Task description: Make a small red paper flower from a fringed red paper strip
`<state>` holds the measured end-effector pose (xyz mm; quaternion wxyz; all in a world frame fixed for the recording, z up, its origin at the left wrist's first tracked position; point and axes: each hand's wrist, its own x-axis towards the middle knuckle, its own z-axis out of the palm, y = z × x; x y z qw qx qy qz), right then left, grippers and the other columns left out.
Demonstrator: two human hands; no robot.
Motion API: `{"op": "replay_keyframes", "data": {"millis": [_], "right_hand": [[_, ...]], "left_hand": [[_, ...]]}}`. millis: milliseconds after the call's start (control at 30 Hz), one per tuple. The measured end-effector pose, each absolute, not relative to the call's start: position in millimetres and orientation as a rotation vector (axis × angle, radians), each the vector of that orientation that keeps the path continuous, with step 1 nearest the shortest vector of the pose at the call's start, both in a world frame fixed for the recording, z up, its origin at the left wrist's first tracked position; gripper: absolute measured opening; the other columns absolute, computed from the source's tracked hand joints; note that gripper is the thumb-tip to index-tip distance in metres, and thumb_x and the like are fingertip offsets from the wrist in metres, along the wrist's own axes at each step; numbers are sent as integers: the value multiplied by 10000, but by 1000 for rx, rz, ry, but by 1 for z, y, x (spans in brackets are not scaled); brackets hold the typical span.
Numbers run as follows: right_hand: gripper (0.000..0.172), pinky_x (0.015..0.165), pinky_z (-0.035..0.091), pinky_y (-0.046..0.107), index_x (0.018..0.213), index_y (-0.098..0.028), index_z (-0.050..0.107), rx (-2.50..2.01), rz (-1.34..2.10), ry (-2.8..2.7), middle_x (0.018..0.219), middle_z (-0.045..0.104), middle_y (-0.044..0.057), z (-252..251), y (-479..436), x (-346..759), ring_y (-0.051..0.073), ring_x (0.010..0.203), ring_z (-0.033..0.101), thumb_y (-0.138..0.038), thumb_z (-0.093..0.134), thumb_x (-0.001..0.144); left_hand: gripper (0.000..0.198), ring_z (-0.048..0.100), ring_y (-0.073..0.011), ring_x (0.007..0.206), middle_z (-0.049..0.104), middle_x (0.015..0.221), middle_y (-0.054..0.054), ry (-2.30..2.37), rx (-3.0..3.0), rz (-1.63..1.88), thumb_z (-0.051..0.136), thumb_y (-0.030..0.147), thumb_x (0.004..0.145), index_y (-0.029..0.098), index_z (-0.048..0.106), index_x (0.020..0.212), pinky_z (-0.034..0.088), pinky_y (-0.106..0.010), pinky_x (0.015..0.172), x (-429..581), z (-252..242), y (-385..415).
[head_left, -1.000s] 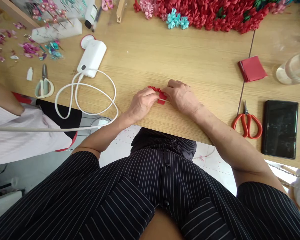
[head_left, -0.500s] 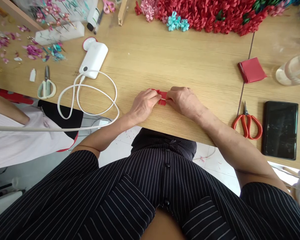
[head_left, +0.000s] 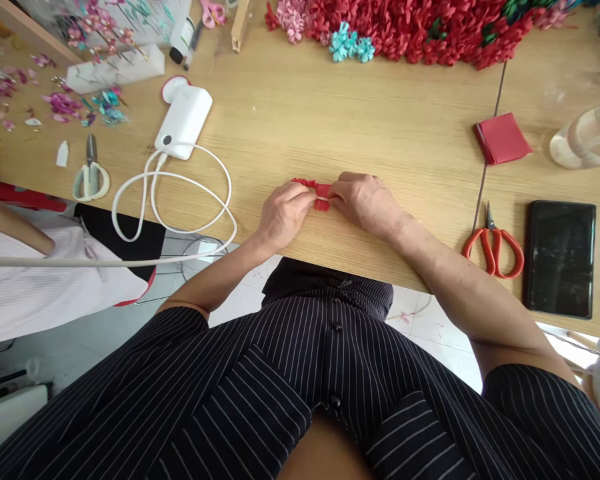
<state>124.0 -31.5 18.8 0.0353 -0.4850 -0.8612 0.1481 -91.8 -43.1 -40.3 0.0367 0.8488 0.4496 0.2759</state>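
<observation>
One red strip [head_left: 323, 191] between left hand [head_left: 285, 213] and right hand [head_left: 366, 201].

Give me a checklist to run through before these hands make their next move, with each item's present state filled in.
1. Left hand pinching the red material: ok.
2. Right hand pinching it too: ok.
3. Red material fully visible: not ok, fingers cover parts of it.
4. Grip firm enough: cannot tell.
5. White cable apart from both hands: ok.
6. Orange-handled scissors apart from both hands: ok, lying on the table.
</observation>
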Motion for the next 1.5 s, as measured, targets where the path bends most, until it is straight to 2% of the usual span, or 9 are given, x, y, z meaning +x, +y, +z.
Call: {"op": "replay_keyframes", "data": {"millis": [167,367,600,967,1200,1367,1500], "right_hand": [[375,771,392,334,1207,-200,730,-1411,383,-2627,1238,701,130,8,-24,123,236,1044,601,-244,374,1096],[384,773,382,332,1166,-168,719,-1387,362,-2629,1189,687,149,2,-22,120,241,1010,563,-229,347,1091],[367,791,382,344,1165,-180,721,-1397,365,-2649,1188,678,148,5,-24,119,244,1003,579,-222,363,1093],[344,799,400,356,1136,-178,722,-1414,415,-2619,1172,678,155,5,-24,118,257,1018,581,-262,392,1087],[378,757,391,341,1226,-204,735,-1429,438,-2586,1179,708,126,6,-23,121,231,985,608,-224,387,1079],[382,740,381,343,1252,-231,748,-1431,440,-2619,1228,703,130,8,-22,122,232,960,626,-252,406,1084],[377,747,398,342,1230,-225,749,-1440,458,-2625,1194,709,131,9,-22,120,232,945,629,-270,404,1084]], "left_hand": [[220,699,-189,1033,770,1075,-32,1430,2537,826,570,211,1040,240,787,1016,574,-354,962,-88,-36,-43],[153,688,-212,975,734,962,-42,1531,2504,684,624,129,969,200,755,931,568,-345,889,-81,-27,-38],[133,674,-216,998,720,991,-49,1590,2423,607,630,82,945,190,708,938,557,-355,924,-78,-24,-42],[154,692,-195,960,741,968,-39,1572,2433,774,615,90,967,195,717,920,561,-324,884,-76,-30,-46],[136,683,-200,961,727,951,-35,1625,2433,757,640,106,963,201,718,905,557,-330,872,-75,-31,-48],[135,666,-212,966,704,946,-42,1660,2423,743,636,121,969,203,722,907,550,-348,865,-70,-30,-50],[131,669,-214,963,700,940,-38,1688,2404,731,633,137,971,213,718,908,559,-354,862,-67,-29,-51]]}}
